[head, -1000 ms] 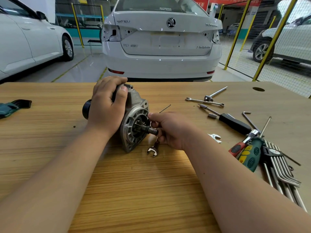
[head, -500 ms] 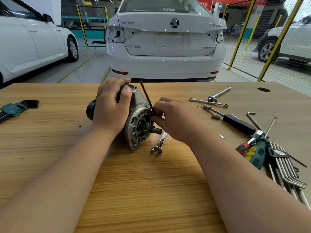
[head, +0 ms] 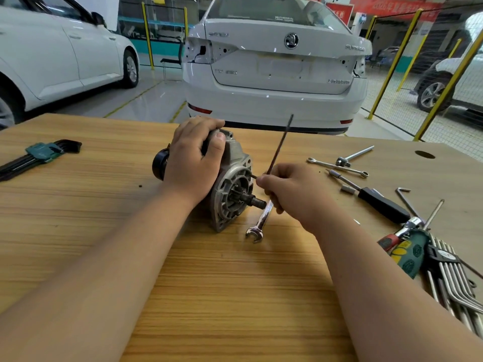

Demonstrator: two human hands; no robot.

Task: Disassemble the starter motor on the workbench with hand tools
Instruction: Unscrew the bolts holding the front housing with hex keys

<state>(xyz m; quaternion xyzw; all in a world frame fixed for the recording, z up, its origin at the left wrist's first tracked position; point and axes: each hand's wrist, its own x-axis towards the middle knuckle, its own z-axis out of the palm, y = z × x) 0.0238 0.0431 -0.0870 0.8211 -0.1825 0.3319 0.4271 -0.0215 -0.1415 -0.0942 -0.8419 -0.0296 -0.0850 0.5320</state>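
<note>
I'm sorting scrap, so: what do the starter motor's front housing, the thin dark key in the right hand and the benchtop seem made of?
The front housing: likely cast aluminium, matt pale grey with moulded ribs. The key: probably steel, dark blackened finish, no shine. The benchtop: light striped wood grain, smooth; solid wood or laminate, I cannot tell.

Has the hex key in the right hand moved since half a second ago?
Yes. The hex key has swung clockwise: its free end leaned over the starter motor before, now it tilts right, away from it, pinched by the right hand.
</note>
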